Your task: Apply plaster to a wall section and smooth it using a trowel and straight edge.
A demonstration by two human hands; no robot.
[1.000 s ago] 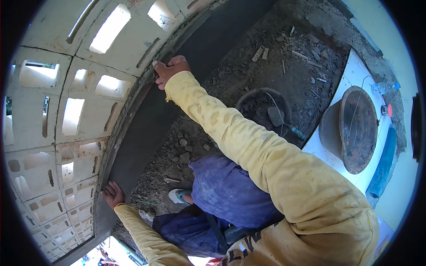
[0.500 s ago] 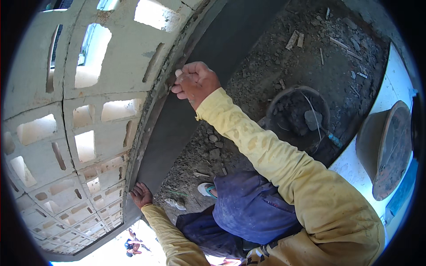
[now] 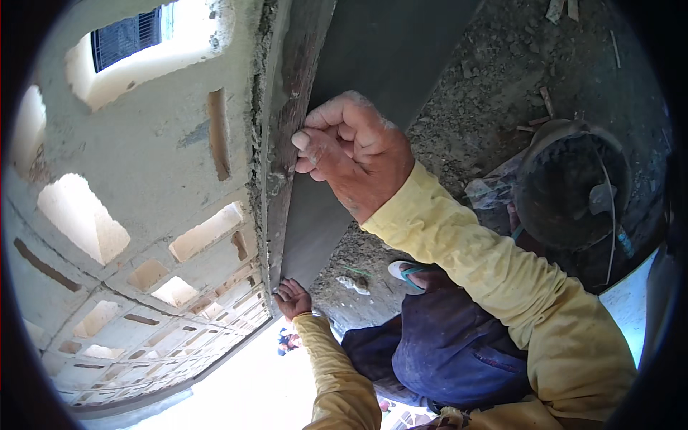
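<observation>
My right hand (image 3: 351,161) is in the middle, fingers curled and pinched against the long weathered wooden strip (image 3: 290,107). This strip runs along a dark, smooth cement band (image 3: 380,50), beside a rough joint at the pale vent-block wall (image 3: 158,136). Farther down the same strip, my left hand (image 3: 292,297) has its fingers bent over the edge near the band's far end. Whatever lies inside my right fingers besides the strip's edge is hidden.
Rubble ground (image 3: 466,107) lies to the right, with a dark bucket (image 3: 534,215), a wire and wood scraps (image 3: 546,100). My sandalled foot (image 3: 416,276) is below. A pale tile surface (image 3: 620,308) is at right. A small distant person (image 3: 287,342) shows in the bright opening.
My view has swung and moved closer to the strip, so both hands appear further right and my right hand larger. Both hands stay on the strip.
</observation>
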